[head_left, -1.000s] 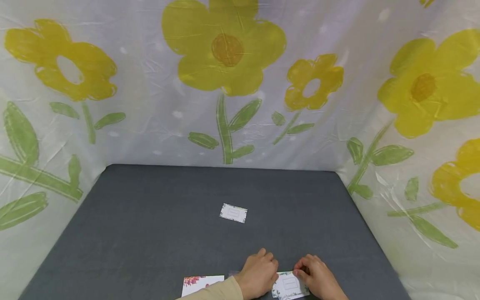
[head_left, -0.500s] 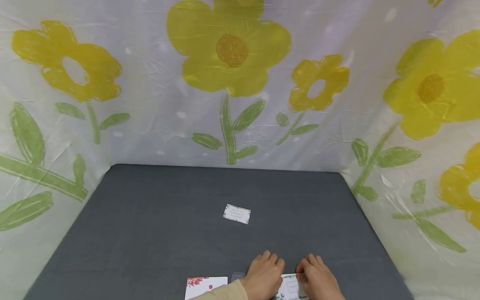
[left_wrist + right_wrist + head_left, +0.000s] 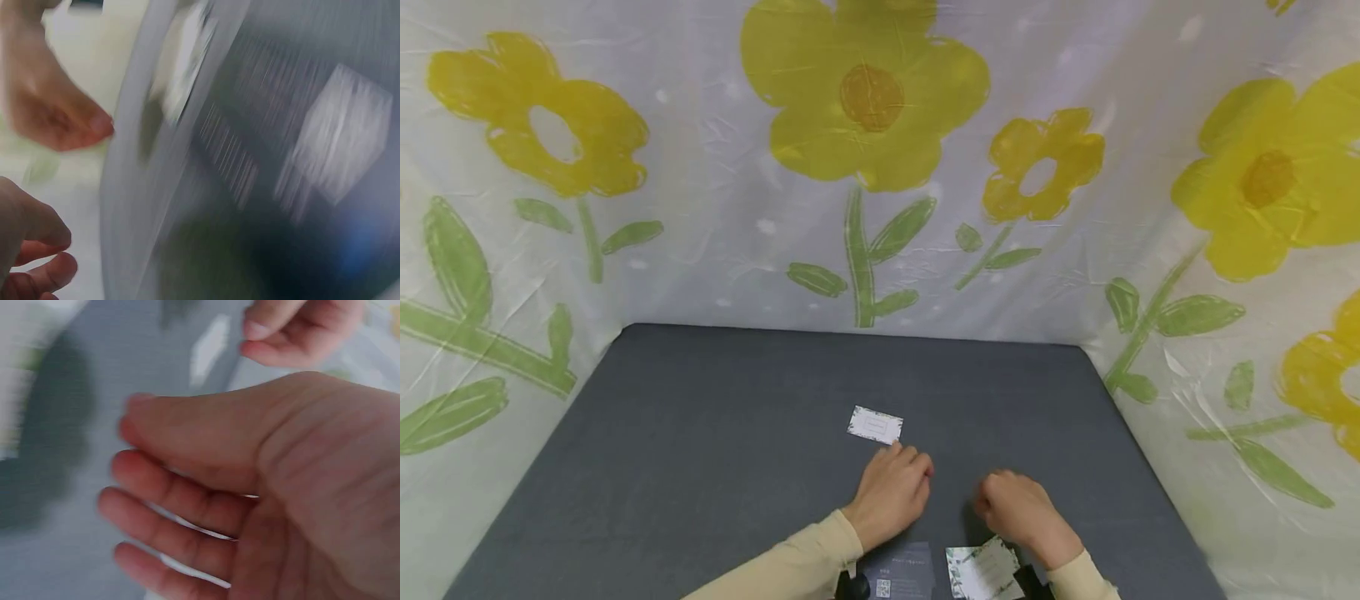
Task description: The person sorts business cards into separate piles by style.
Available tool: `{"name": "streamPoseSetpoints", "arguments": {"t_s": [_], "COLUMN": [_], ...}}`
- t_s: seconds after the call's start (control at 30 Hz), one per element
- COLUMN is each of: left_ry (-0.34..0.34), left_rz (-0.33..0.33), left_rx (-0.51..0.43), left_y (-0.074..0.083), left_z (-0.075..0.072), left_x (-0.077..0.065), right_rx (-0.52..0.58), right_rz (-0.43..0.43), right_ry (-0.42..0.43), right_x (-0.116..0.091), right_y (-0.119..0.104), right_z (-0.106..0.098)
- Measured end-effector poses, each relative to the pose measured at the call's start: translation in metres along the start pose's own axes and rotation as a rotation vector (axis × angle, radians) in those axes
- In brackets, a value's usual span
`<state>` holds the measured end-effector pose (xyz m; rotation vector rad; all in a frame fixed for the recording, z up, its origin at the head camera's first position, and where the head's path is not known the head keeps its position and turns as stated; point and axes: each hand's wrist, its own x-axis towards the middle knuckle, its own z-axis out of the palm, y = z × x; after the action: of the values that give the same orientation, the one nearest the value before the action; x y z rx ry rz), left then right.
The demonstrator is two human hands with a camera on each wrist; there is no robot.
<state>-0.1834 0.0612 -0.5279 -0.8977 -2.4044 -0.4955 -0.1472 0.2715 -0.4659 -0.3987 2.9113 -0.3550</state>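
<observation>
My left hand hovers just short of a white card with leafy corners. In the left wrist view, a gap shows between that hand's thumb and fingers, with nothing held. My right hand is raised above leaf-bordered white cards, which lie askew and are partly hidden by the black wrist device. In the right wrist view its fingers are nearly straight and slightly spread, the palm bare. A dark grey printed sheet with a QR code lies below my left wrist.
The dark grey tabletop runs back to a pale plastic curtain printed with yellow flowers, which also encloses both sides. My left sleeve covers the table's near-left part.
Both hands have come off the leaf-bordered cards and moved forward, the left one also to the left. The dark sheet is now uncovered, while the pink-flowered card is hidden behind my left sleeve.
</observation>
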Motion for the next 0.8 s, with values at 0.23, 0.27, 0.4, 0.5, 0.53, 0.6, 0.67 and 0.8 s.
{"name": "streamPoseSetpoints", "arguments": {"t_s": [0.23, 0.27, 0.4, 0.5, 0.53, 0.6, 0.67, 0.8], "left_ry": [-0.353, -0.420, -0.584, -0.616, -0.615, -0.614, -0.607, -0.581], "left_rz": [-0.295, -0.345, -0.452, -0.432, -0.423, -0.418, -0.424, -0.409], "left_rx": [-0.108, -0.147, -0.248, -0.232, -0.220, -0.194, -0.187, -0.194], "left_y": [-0.089, -0.098, -0.121, -0.127, -0.128, -0.129, -0.129, -0.129], "left_z": [-0.012, -0.012, -0.009, -0.005, -0.004, -0.001, 0.000, 0.001], "left_x": [0.025, 0.026, 0.026, 0.026, 0.027, 0.028, 0.030, 0.033], "right_rx": [0.077, 0.068, -0.028, -0.077, -0.075, -0.057, -0.031, 0.028], "right_rz": [0.018, 0.030, 0.097, 0.123, 0.126, 0.121, 0.108, 0.089], "right_ry": [0.099, 0.080, -0.020, 0.000, 0.011, 0.026, 0.023, 0.001], "right_x": [0.092, 0.103, 0.131, 0.138, 0.139, 0.141, 0.142, 0.148], "right_y": [-0.033, -0.037, -0.050, -0.055, -0.056, -0.058, -0.058, -0.056], "right_z": [0.003, 0.009, 0.032, 0.040, 0.042, 0.042, 0.040, 0.035]}}
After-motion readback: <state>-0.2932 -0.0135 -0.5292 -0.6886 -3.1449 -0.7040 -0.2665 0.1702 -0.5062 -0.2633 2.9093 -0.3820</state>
